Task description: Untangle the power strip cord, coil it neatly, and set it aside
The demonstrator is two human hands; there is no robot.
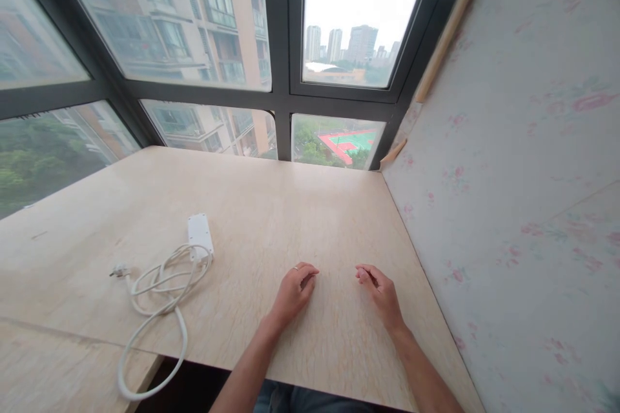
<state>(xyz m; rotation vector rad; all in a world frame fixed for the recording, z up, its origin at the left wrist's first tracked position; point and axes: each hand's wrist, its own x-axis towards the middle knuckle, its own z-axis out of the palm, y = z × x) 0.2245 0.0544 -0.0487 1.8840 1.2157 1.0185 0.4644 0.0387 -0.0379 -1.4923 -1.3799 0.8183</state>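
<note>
My left hand [294, 292] rests on the pale wooden tabletop [271, 206], its fingers curled loosely inward with nothing in them; a ring shows on one finger. My right hand [380, 290] lies a hand's width to the right, also curled in a loose fist and holding nothing. A white power strip [200, 233] lies to the left of my left hand. Its thick white cable [162, 290] is coiled in loops, ends in a plug [119, 270], and one loop hangs over the table's front edge.
Large dark-framed windows [278, 100] rise behind and left of the table, looking down on buildings and a sports court. A wall with floral wallpaper [508, 174] closes the right side. A second board [53, 368] adjoins the table at the front left.
</note>
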